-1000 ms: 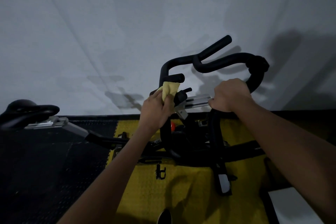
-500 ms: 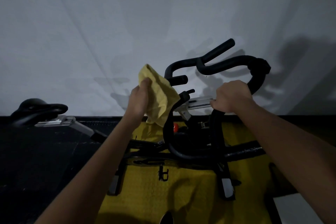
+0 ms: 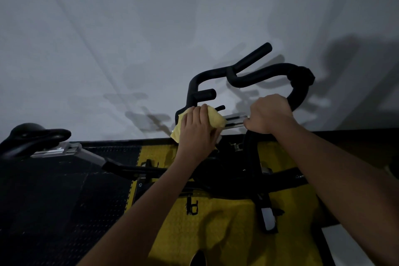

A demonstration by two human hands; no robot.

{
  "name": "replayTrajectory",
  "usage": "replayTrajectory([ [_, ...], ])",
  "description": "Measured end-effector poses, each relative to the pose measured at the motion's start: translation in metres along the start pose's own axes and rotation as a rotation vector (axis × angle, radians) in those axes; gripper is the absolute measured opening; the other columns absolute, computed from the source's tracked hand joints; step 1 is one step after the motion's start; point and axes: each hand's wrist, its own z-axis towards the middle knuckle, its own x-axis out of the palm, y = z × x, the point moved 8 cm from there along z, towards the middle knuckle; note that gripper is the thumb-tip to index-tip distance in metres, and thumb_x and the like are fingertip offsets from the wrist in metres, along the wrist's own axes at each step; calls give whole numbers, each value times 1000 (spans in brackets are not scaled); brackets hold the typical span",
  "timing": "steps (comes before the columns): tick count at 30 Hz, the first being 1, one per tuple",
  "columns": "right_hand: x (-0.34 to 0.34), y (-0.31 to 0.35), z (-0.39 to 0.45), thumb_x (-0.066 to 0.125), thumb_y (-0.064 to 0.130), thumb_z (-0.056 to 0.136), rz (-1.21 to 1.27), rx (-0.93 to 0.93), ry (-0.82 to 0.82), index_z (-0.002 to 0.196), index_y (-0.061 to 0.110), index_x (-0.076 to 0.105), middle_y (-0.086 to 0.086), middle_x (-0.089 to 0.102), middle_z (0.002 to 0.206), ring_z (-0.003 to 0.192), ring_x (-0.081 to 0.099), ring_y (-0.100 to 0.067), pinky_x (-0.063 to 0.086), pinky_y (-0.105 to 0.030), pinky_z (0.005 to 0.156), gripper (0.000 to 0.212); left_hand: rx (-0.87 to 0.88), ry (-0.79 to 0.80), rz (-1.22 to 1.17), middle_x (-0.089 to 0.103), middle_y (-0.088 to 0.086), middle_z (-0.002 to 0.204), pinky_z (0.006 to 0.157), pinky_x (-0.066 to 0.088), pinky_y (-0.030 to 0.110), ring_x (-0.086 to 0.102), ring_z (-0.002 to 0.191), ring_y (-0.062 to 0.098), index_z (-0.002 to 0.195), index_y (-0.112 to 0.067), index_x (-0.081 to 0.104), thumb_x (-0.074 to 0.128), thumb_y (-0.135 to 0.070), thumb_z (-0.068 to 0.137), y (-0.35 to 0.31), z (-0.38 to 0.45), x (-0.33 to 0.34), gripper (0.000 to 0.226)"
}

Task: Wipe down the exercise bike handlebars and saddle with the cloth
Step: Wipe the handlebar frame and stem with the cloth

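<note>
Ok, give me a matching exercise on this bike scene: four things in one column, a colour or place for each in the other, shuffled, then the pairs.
Things:
1. cloth
2. saddle
3. right hand
4. floor mat

Descriptions:
A. black, far left
B. yellow, under the bike
C. pale yellow, under the left hand
D. gripping the handlebars

Pairs: 1-C, 2-A, 3-D, 4-B

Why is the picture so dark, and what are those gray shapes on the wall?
Head view: the light is dim, so the black handlebars and saddle lose detail; the gray shapes on the wall are soft shadows of the bike; the wide lens bends the edges; the yellow cloth stays easy to see.
</note>
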Motion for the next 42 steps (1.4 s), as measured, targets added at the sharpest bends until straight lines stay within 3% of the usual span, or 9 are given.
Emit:
replayTrajectory([
  [5,1,1,2,38,54,92,18,-13,-7,73,18,56,0,57,74,71,59,-20,40,-28,57,44,105,13,54,64,7,103,90,43,38,60,95,28,111,-10,56,73,-45,79,0,36,1,50],
  [9,3,0,6,38,53,92,-3,-13,16,77,17,60,-1,59,75,70,59,-20,42,-29,58,45,117,335,-34,68,2,90,75,49,33,65,88,24,100,-15,61,71,-52,75,7,65,7,45],
  [12,7,-1,6,38,53,92,7,-12,17,78,17,61,0,58,75,70,59,-21,43,-29,59,45,50,609,-110,69,-2,92,83,54,35,64,91,20,99,-22,67,75,-44,71,7,77,19,36],
  [19,5,-3,6,39,52,91,16,-6,23,78,17,61,0,59,75,70,59,-22,44,-29,60,44,-68,949,-282,69,1,97,77,53,32,65,92,21,109,-16,68,83,-31,72,4,84,34,43],
  [22,6,-3,6,38,52,91,7,-8,32,81,16,64,-1,60,76,72,61,-23,46,-29,62,46,-52,753,-223,71,-1,94,84,54,35,65,92,20,105,-22,70,81,-38,69,6,80,26,42],
  [29,6,-3,6,39,51,90,7,5,44,79,17,64,0,61,75,70,61,-22,47,-29,61,44,43,194,-129,71,-1,85,72,52,34,66,81,23,100,-18,65,67,-50,77,0,59,5,39],
  [34,6,-3,5,40,50,89,13,10,43,75,17,62,0,60,72,67,59,-20,43,-28,57,42,-29,-107,73,58,5,80,72,40,37,52,72,27,92,-11,57,76,-19,71,-11,30,4,30],
  [38,5,-3,5,39,52,91,3,4,38,76,17,61,0,60,72,67,59,-20,42,-28,56,44,-50,-208,62,50,4,83,75,37,35,42,73,23,96,-10,54,67,-5,69,-13,16,-2,30],
  [42,5,-1,5,38,52,92,-3,-5,30,70,17,57,0,59,70,63,57,-19,35,-27,51,46,-6,-108,69,56,2,82,69,34,32,47,73,22,94,-12,53,77,-11,65,-5,30,7,38],
])
